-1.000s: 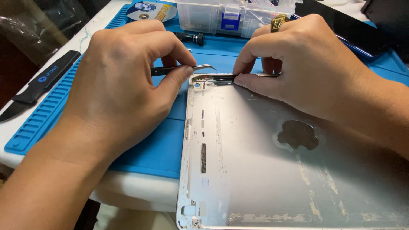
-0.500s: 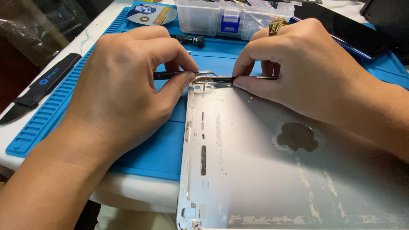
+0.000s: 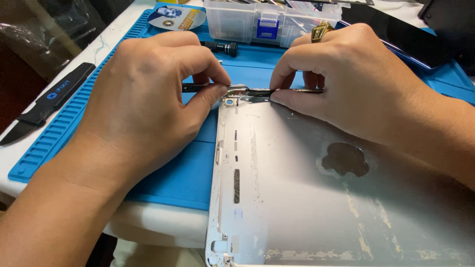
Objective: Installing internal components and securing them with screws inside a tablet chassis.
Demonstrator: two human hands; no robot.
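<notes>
An empty silver tablet back shell (image 3: 307, 198) lies inside-up on a blue work mat (image 3: 173, 173). My left hand (image 3: 148, 104) pinches a thin dark strip (image 3: 208, 88) between thumb and forefinger at the shell's top left corner. My right hand (image 3: 356, 84), with a gold ring (image 3: 321, 30) on one finger, pinches the same strip's right part along the shell's top edge. A small metal bracket (image 3: 237, 90) sits between the two hands at the corner.
A clear plastic parts box (image 3: 267, 20) stands at the back of the mat, with a round disc (image 3: 175, 17) and a black screwdriver bit (image 3: 220, 48) near it. A black pry tool (image 3: 47, 101) lies left of the mat. A dark screen panel (image 3: 401, 37) lies back right.
Both hands have stayed at the shell's top corner; the camera view has shifted slightly. The strip and bracket look unchanged.
</notes>
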